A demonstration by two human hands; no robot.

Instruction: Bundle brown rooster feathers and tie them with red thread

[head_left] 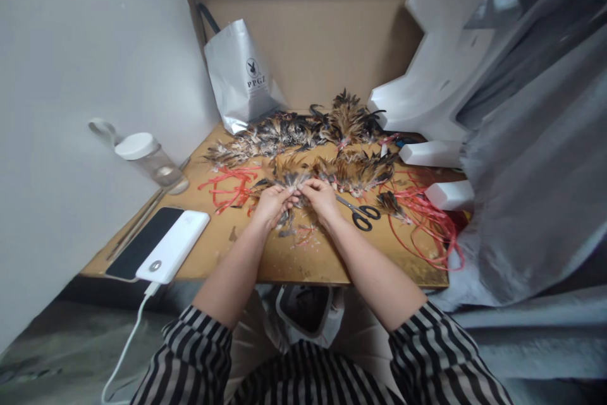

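Head view: I see the left hand [274, 206] and right hand [321, 200] meeting, each grip pinched on a feather bunch [288, 172] over the worktop [225, 241].
Scissors [358, 210]: just beside the right hand.
Red strips [421, 200]: tangled farther right.
Feather pile [294, 130]: behind the hands.
Silver bag [237, 73]: back left.

Feather bunch [289, 172], tan-brown with paler base, was fanned outward, tips pointed forward, base was pinched at the fingertips of left hand [275, 203] and right hand [320, 200], over worktop [227, 244]
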